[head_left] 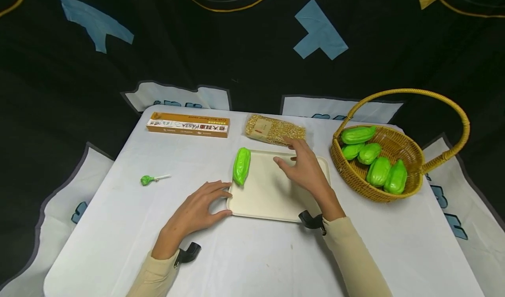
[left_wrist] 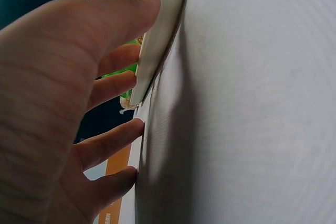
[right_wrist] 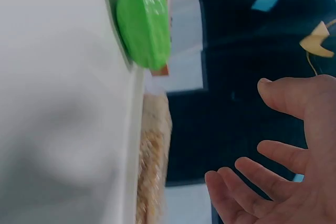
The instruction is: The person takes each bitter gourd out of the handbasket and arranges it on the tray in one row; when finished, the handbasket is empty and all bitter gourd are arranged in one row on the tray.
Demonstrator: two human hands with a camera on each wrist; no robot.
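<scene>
A cream rectangular tray [head_left: 260, 203] lies in the middle of the white table. On its left side rests one shiny green ridged fruit that looks like a star fruit [head_left: 241, 166], also seen in the right wrist view as a green fruit [right_wrist: 143, 22]. My left hand [head_left: 201, 207] is at the tray's left edge, fingers spread and relaxed; in the left wrist view the thumb meets the tray rim [left_wrist: 161, 30]. Over the tray's right half hovers my right hand [head_left: 305, 170], fingers loosely bent and nothing in them.
A wicker basket [head_left: 364, 192] with a tall handle stands at the right, holding several green fruits. Behind the tray lies a clear bag of yellow kernels [head_left: 274, 129]. A pasta box [head_left: 188, 125] is at the back left, with a green lollipop [head_left: 147, 180] nearer.
</scene>
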